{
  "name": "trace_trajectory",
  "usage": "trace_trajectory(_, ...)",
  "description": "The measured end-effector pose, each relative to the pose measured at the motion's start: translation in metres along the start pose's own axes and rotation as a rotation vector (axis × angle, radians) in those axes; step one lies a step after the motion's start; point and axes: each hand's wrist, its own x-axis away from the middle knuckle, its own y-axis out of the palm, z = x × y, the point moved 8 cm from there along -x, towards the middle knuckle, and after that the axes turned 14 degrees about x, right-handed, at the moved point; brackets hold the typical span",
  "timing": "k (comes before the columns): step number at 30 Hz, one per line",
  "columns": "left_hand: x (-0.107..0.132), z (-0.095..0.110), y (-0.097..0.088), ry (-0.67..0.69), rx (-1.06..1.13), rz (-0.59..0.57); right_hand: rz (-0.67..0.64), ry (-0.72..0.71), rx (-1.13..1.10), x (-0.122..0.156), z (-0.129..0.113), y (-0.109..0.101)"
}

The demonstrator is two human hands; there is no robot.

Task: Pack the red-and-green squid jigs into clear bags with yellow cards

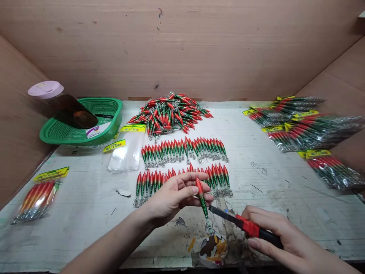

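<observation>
My left hand (178,194) pinches a squid jig (202,198) between thumb and fingers. The jig's body fades from red at the top to dark green, and it hangs slightly tilted with its pale hook end low. My right hand (273,232) grips a utility knife (248,226) by its red and black handle. Its dark blade points left, with the tip close beside the jig's green part; I cannot tell if they touch. Behind my left hand stretches a row of matching jigs (218,177), partly hidden by the fingers. A second row (167,150) lies beyond it.
A heap of jigs (171,114) lies at the back. On the left are a green basket (116,114) with a lidded bottle (74,110), clear bags (125,152) with yellow headers, and a filled packet (40,196). Several filled packets (310,125) lie on the right.
</observation>
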Motion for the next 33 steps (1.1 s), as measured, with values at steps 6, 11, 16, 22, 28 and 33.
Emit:
trace_trajectory(6,-0.002,0.001,-0.002,0.014,0.148,-0.035,-0.048,0.017,-0.080,-0.001,0.000,0.005)
trace_trajectory(11,0.000,-0.001,-0.003,-0.003,0.162,-0.032,-0.055,0.024,-0.070,-0.003,-0.003,0.002)
trace_trajectory(16,-0.001,-0.003,-0.007,-0.022,0.137,-0.006,-0.064,0.024,-0.066,-0.002,-0.008,0.001)
trace_trajectory(22,0.000,-0.006,-0.006,-0.045,0.100,-0.037,-0.111,0.034,0.013,0.001,-0.010,0.004)
trace_trajectory(28,0.001,-0.005,-0.003,-0.034,0.048,-0.076,-0.117,0.020,0.062,-0.001,-0.010,0.006)
trace_trajectory(33,-0.002,-0.005,-0.004,-0.034,0.008,-0.077,-0.146,0.009,0.082,-0.001,-0.011,0.007)
